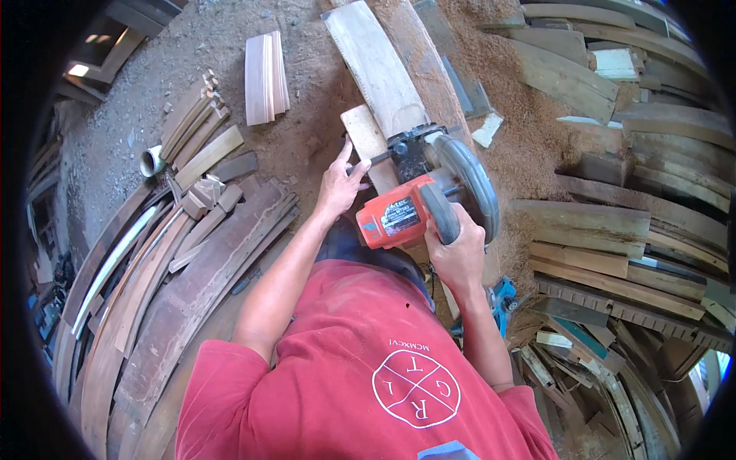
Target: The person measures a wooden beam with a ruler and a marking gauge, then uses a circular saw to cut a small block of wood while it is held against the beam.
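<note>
An orange-red circular saw (395, 215) with a black handle and a grey round blade guard sits over a long pale wooden board (376, 65), at the board's near end. My right hand (458, 249) is closed round the saw's rear handle. To the left of the saw, my left hand (341, 184) has its thumb and index finger either side of a thin dark bar (376, 161) that reaches out from the saw's base. The index fingertip is close to a short pale wood piece (363, 129) beside the board. The blade is hidden by its guard.
Sawdust (498, 138) covers the ground right of the boards. Stacked curved timber (583, 226) fills the right side; long planks (188, 295) lie at left. A bundle of thin strips (266, 77) stands far left of the board. A blue tool (502, 299) lies by my right forearm.
</note>
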Action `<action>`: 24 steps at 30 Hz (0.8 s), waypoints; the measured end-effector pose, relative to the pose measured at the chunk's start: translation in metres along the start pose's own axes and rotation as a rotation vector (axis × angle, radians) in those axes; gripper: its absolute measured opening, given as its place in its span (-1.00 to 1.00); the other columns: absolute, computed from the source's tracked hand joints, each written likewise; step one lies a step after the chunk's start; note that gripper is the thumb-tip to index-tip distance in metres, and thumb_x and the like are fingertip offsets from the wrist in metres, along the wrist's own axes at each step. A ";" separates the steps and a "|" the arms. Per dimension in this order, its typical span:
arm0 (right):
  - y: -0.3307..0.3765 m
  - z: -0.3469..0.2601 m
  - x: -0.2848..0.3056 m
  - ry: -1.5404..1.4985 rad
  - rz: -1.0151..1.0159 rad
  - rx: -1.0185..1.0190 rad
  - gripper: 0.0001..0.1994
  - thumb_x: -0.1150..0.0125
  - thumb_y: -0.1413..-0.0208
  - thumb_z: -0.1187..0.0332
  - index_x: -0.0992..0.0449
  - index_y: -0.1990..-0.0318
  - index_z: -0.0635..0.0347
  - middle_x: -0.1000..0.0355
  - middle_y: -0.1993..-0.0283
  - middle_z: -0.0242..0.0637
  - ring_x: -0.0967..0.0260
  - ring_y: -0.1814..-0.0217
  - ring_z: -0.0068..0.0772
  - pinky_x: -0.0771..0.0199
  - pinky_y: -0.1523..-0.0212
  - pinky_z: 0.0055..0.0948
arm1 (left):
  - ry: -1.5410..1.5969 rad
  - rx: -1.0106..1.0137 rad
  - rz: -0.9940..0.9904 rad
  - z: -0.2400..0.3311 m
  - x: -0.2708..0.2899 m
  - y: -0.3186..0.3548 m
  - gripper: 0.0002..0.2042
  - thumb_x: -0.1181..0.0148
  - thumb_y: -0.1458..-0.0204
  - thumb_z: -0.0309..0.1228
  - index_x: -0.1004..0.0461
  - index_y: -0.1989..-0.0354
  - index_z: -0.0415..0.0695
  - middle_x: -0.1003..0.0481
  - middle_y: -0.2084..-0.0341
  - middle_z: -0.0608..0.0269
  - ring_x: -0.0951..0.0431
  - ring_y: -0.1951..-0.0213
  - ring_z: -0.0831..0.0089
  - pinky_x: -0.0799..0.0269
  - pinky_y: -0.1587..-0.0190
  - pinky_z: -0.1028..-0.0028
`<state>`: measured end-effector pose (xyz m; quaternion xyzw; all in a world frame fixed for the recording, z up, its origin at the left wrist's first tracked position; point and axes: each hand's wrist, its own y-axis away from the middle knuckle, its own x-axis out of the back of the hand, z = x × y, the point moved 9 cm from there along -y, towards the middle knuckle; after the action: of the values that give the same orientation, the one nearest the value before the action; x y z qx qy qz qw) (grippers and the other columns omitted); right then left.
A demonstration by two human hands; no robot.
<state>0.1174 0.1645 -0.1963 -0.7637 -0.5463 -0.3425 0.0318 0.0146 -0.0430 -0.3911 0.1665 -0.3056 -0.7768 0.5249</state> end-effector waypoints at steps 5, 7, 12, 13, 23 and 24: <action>-0.004 -0.001 -0.002 -0.017 -0.004 -0.002 -0.76 -0.35 -0.07 0.48 -0.58 0.08 0.30 -0.61 0.29 0.13 -0.64 0.19 0.15 -0.63 0.21 -0.13 | -0.009 0.008 0.001 0.000 0.003 -0.005 -0.21 -0.23 -0.32 -0.30 0.10 -0.61 0.00 -0.60 0.20 -0.02 -0.67 0.18 0.38 -0.76 0.14 0.29; -0.006 -0.001 -0.003 -0.022 -0.004 -0.002 -0.75 -0.35 -0.07 0.49 -0.58 0.08 0.30 -0.61 0.29 0.13 -0.65 0.19 0.15 -0.63 0.21 -0.14 | -0.013 0.019 -0.013 0.000 0.004 -0.008 -0.21 -0.23 -0.32 -0.31 0.10 -0.61 -0.03 -0.60 0.18 -0.04 -0.67 0.17 0.36 -0.77 0.14 0.29; -0.011 -0.003 -0.004 -0.026 -0.001 -0.001 -0.75 -0.35 -0.07 0.49 -0.58 0.07 0.31 -0.61 0.29 0.14 -0.65 0.19 0.15 -0.63 0.20 -0.15 | 0.037 -0.012 -0.009 0.007 0.005 -0.011 -0.22 -0.22 -0.32 -0.32 0.10 -0.61 -0.06 -0.60 0.16 -0.06 -0.67 0.14 0.33 -0.77 0.13 0.27; -0.013 -0.004 -0.005 -0.027 -0.002 0.005 -0.74 -0.35 -0.06 0.49 -0.58 0.07 0.31 -0.61 0.29 0.14 -0.65 0.19 0.15 -0.63 0.20 -0.15 | 0.057 -0.019 -0.009 0.010 0.005 -0.012 -0.22 -0.22 -0.32 -0.33 0.10 -0.61 -0.06 -0.59 0.16 -0.06 -0.67 0.14 0.33 -0.77 0.13 0.26; -0.027 -0.011 -0.009 -0.034 -0.008 0.004 -0.74 -0.36 -0.05 0.50 -0.58 0.08 0.31 -0.61 0.29 0.13 -0.65 0.18 0.14 -0.63 0.20 -0.16 | 0.028 0.028 -0.014 0.014 0.012 -0.025 -0.22 -0.20 -0.35 -0.34 0.13 -0.62 -0.12 -0.53 0.03 -0.01 -0.60 0.02 0.36 -0.72 0.06 0.28; -0.028 -0.011 -0.009 -0.034 -0.007 0.001 -0.75 -0.36 -0.06 0.50 -0.58 0.08 0.31 -0.61 0.29 0.13 -0.65 0.18 0.13 -0.63 0.20 -0.16 | 0.028 0.040 -0.010 0.015 0.012 -0.026 -0.22 -0.21 -0.35 -0.34 0.13 -0.61 -0.12 -0.53 0.03 -0.02 -0.60 0.03 0.36 -0.72 0.07 0.29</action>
<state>0.0863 0.1636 -0.2019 -0.7673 -0.5498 -0.3293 0.0217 -0.0173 -0.0428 -0.3953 0.1895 -0.3126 -0.7708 0.5217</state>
